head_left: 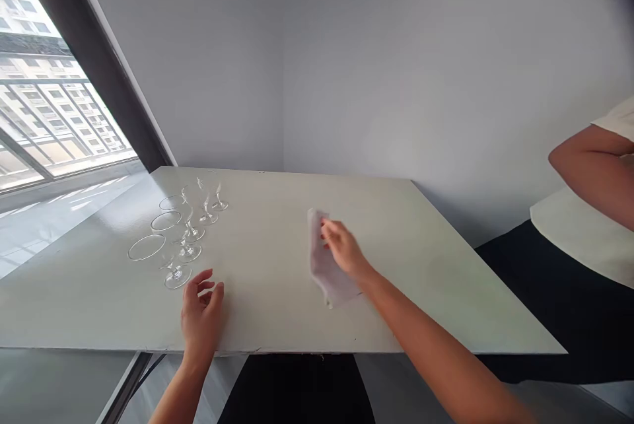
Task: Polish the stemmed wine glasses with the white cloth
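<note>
Two hands of yours are showing over the counter (267, 259), your left hand (199, 315) sitting toward its near edge, just beside the foot of the nearest of the glasses (189, 253). You are probably risking a knock there: a careless sideways shift could be tipping one slim stem into the next, as all five are standing close together. Your left grip is curling loosely, partly open, and is holding nothing that shows; whether a fingertip is touching that foot, you cannot tell. Farther in, your right hand (347, 251) is bending its fingers over the cloth (327, 272), which is lying mid-counter, well apart from the glasses. Blur is hiding whether this grip is pinching the cloth or only pressing it; too light a hold could be letting it slip. Beyond, another person's arm (589, 166) is showing at the right, and the wall (386, 80) is rising behind.
</note>
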The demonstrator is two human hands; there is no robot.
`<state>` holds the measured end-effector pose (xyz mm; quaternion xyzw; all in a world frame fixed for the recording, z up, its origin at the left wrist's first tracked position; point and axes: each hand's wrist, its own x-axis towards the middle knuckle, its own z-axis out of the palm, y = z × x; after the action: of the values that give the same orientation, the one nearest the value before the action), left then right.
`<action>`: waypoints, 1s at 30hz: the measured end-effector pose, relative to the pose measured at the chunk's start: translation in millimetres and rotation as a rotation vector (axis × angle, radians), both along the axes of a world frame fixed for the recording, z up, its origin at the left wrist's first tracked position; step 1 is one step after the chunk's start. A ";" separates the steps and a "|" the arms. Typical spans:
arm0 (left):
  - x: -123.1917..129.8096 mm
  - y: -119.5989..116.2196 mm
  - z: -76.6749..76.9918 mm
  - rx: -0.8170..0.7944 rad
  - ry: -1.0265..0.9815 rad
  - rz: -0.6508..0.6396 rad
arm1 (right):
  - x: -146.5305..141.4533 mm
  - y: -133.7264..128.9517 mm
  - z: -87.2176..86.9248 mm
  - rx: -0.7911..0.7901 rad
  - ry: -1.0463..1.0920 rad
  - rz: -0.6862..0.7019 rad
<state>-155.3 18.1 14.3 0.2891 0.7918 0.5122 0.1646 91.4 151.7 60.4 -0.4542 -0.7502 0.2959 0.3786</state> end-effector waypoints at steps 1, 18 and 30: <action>0.0 -0.3 0.6 -0.004 -0.002 0.009 | -6.8 1.4 -15.4 0.011 -0.182 0.155; -6.8 6.6 -7.5 -0.118 0.057 0.102 | 94.6 192.3 -54.8 -0.085 -0.889 -0.084; 0.3 6.1 -3.8 -0.093 0.090 0.055 | 257.0 88.6 -89.8 -0.180 -0.933 -0.479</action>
<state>-155.0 24.1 10.6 0.2818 0.8289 0.4659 0.1280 348.3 240.3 -29.4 -0.7270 -0.6856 0.0309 0.0210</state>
